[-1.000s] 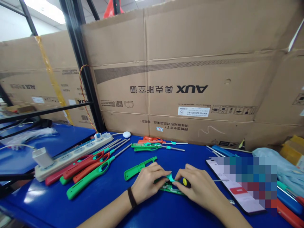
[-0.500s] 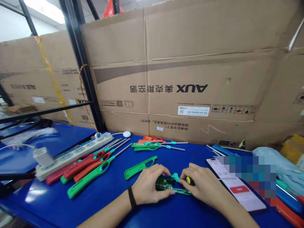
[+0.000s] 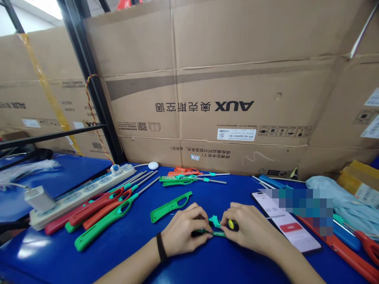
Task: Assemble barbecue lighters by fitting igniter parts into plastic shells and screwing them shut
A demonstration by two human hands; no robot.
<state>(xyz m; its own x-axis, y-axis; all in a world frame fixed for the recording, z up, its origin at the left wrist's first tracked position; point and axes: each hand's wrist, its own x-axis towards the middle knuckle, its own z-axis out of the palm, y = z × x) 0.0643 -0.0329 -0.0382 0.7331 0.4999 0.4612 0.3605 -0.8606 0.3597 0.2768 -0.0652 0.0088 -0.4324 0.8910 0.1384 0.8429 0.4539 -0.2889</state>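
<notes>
My left hand (image 3: 185, 228), with a dark band at the wrist, is closed around an opened green lighter body (image 3: 219, 234), most of which the fingers hide. A small teal plastic piece (image 3: 215, 221) sticks up from it between my hands. My right hand (image 3: 247, 225) has thumb and forefinger pinched at the right end of the lighter. Tucked in that same hand is a screwdriver (image 3: 233, 225), its black and yellow handle end facing left and a thin metal shaft coming out to the right. Behind my left hand lies a loose green casing half (image 3: 171, 206).
Long red and green lighters (image 3: 103, 223) lie at left beside a white power strip (image 3: 85, 193). More opened lighters (image 3: 180, 180) are at the back by the cardboard (image 3: 183, 118). At right are a phone (image 3: 291, 228), a light blue bag (image 3: 340, 201) and a red lighter (image 3: 349, 252).
My view has shifted a little, so the scene sits further left. My left fingers have closed in over the lighter, covering more of it. The right hand keeps its pinch and the screwdriver.
</notes>
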